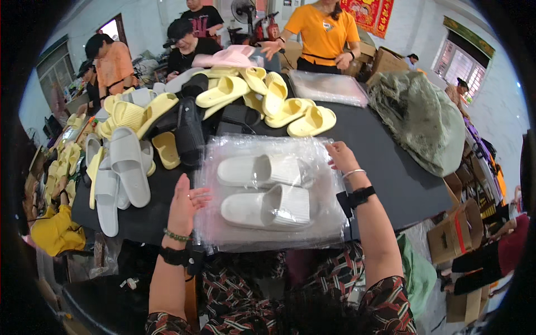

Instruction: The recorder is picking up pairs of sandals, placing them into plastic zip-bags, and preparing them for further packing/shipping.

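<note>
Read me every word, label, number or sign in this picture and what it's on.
Nothing reads clearly enough to quote.
White patch on the orange shirt: too small.
Pink print on the black T-shirt: too blurred.
Red poster: cut off, any lettering unclear.
Cardboard box: dark marks, too small.
Pale slippers in the clear bag: none I can make out.

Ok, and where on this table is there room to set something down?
The biggest free patch of black tabletop lies right of the right hand, bordered by the olive sack. A narrow strip runs between the left hand and the grey slippers. Crowded: near middle, with the bagged slippers; left and far middle, heaped with yellow slippers and black slippers.
</note>
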